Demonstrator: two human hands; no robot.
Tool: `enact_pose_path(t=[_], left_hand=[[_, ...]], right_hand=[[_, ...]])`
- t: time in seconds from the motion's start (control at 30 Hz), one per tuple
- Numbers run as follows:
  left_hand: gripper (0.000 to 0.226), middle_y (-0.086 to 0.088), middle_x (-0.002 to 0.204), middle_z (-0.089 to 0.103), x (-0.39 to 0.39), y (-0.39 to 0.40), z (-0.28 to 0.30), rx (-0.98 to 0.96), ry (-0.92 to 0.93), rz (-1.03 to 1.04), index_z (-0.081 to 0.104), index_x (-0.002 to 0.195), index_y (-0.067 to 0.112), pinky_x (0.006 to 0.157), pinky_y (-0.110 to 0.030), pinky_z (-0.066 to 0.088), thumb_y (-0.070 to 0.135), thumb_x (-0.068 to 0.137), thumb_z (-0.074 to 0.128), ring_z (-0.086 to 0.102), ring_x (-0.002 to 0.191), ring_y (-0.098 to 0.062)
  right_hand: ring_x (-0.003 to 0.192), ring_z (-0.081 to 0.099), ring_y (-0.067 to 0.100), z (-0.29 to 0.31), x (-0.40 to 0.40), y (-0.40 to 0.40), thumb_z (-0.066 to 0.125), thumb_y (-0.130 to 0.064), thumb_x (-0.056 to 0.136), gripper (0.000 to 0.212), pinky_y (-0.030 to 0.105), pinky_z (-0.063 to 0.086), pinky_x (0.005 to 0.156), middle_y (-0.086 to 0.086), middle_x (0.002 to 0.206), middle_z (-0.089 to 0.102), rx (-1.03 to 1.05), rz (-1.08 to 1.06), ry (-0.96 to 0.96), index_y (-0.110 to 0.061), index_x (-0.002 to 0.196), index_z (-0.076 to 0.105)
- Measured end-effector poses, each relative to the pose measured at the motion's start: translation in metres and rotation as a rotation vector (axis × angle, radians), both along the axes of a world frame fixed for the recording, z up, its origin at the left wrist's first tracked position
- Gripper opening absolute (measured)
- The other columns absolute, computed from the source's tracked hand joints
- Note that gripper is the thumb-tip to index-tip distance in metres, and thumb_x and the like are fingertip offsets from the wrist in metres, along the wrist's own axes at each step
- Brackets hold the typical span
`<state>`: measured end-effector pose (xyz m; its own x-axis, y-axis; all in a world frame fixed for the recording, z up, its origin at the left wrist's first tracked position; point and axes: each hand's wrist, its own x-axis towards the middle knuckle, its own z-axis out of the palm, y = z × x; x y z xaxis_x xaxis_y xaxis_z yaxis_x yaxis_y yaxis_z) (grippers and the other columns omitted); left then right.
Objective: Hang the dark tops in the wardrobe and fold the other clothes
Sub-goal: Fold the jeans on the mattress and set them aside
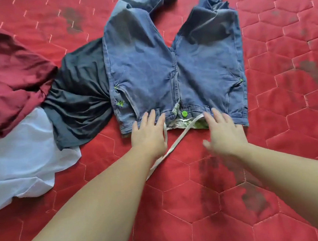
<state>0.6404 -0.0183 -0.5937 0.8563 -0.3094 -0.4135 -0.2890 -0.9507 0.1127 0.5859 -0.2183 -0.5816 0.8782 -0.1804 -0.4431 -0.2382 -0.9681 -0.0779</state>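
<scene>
- left hand [149,136]: fingers straight, spread, lying flat on the waistband of the jeans [175,65], lower centre of frame. Grasping nothing, palm down.
- right hand [224,132]: same story, fingers straight and loose, tips on the waistband right of the green button [184,114]. A bit motion-blurred, but no pinch visible.
- drawstring [174,145]: pale tape runs out of the open waistband and trails down between the two hands onto the quilt [278,166]. Passes right by the left hand; can't tell if it touches.
- jeans: front up, waist toward bottom of frame, legs splayed in a V toward the top edge. Left leg bunched near the top, right leg runs out of frame.
- Step, my read: flattening the jeans ahead of the fold. They're in the "fold" group, not a hang item.
- Next move needs: tuck the drawstring in, then bring one leg over the other so the seams line up. Legs want straightening first, or the fold comes out lumpy.
- dark top [76,102]: crumpled at centre left, its edge under the jeans' left side. Not yet hung. Pulling it out later could disturb the fold.
- maroon garment [4,78] upper left, white garment [19,156] lower left, both heaped, unfolded.
</scene>
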Motion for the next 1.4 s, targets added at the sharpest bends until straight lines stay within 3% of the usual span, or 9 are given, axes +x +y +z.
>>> enact_pose_path(t=[0.13,0.27,0.43,0.73,0.97,1.07,1.17,1.23,1.4], left_hand=[[0.077,-0.002,0.164,0.004,0.012,0.001,-0.044,0.066,0.032,0.074,0.0,0.155,0.031,0.12,-0.053,0.007,0.043,0.092,0.042,0.002,0.151,-0.023],[0.055,-0.003,0.139,0.044,0.022,0.003,-0.064,-0.007,-0.281,0.054,0.032,0.147,0.037,0.1,-0.045,0.033,0.045,0.093,0.038,0.038,0.127,-0.029],[0.035,-0.008,0.108,0.058,0.021,-0.009,-0.062,-0.097,-0.403,0.018,0.06,0.12,0.027,0.074,-0.041,0.037,0.04,0.096,0.038,0.052,0.099,-0.035],[0.016,-0.005,0.108,0.065,-0.123,-0.064,-0.016,0.017,-0.012,-0.401,0.047,0.109,0.027,0.068,-0.035,0.035,0.033,0.096,0.04,0.063,0.101,-0.033],[0.019,-0.01,0.109,0.065,-0.171,-0.143,0.144,0.005,0.073,-0.638,0.052,0.104,0.024,0.069,-0.035,0.036,0.029,0.085,0.052,0.061,0.101,-0.037],[0.034,-0.008,0.102,0.067,-0.166,-0.172,0.238,0.01,0.045,-0.684,0.06,0.1,0.02,0.068,-0.034,0.046,0.043,0.075,0.064,0.064,0.093,-0.035],[0.031,-0.008,0.084,0.065,-0.163,-0.187,0.339,0.054,0.042,-0.699,0.066,0.093,0.014,0.069,-0.037,0.055,0.036,0.071,0.071,0.066,0.083,-0.033],[0.022,-0.01,0.083,0.064,-0.165,-0.194,0.411,0.04,-0.084,-0.732,0.068,0.09,0.012,0.07,-0.038,0.056,0.026,0.074,0.069,0.064,0.081,-0.034],[0.011,0.001,0.088,0.065,-0.188,-0.202,0.587,-0.391,-0.56,-0.568,0.062,0.081,0.027,0.063,-0.029,0.042,0.019,0.074,0.058,0.063,0.084,-0.031]], right_hand=[[0.146,0.015,0.029,-0.048,0.015,-0.004,0.053,-0.041,0.082,0.084,0.05,0.026,0.113,0.004,0.161,0.013,-0.085,0.021,-0.022,-0.024,0.153,0.011],[0.123,0.042,0.031,-0.075,0.016,-0.014,0.051,-0.036,0.085,0.055,0.046,0.035,0.094,0.005,0.137,0.048,-0.197,0.069,-0.352,-0.027,0.138,0.041],[0.102,0.05,0.035,-0.072,0.028,-0.038,0.052,-0.023,0.09,0.026,0.043,0.037,0.077,0.008,0.108,0.059,-0.018,0.058,-0.513,-0.02,0.115,0.059],[0.101,0.059,0.034,-0.037,-0.154,-0.089,0.038,-0.026,0.095,0.007,0.037,0.035,0.072,0.007,0.107,0.067,0.193,-0.032,-0.036,-0.026,0.099,0.044],[0.114,0.057,0.022,0.107,-0.249,-0.169,0.043,-0.045,0.088,0.027,0.032,0.044,0.085,-0.003,0.119,0.065,0.169,-0.083,0.112,-0.028,0.107,0.053],[0.097,0.063,0.018,0.204,-0.262,-0.195,0.054,-0.059,0.073,0.039,0.031,0.047,0.077,-0.007,0.101,0.069,0.175,-0.12,0.095,-0.025,0.092,0.057],[0.08,0.065,0.014,0.311,-0.278,-0.211,0.065,-0.041,0.068,0.025,0.028,0.048,0.066,-0.006,0.083,0.07,0.195,-0.135,0.066,-0.022,0.083,0.061],[0.078,0.065,0.016,0.386,-0.294,-0.211,0.062,-0.029,0.072,0.004,0.029,0.046,0.064,-0.007,0.077,0.067,0.143,-0.187,-0.102,-0.028,0.075,0.06],[0.087,0.064,0.033,0.541,-0.347,-0.193,0.059,-0.042,0.085,0.017,0.036,0.046,0.063,0.001,0.088,0.07,-0.096,-0.334,-0.892,-0.028,0.094,0.064]])
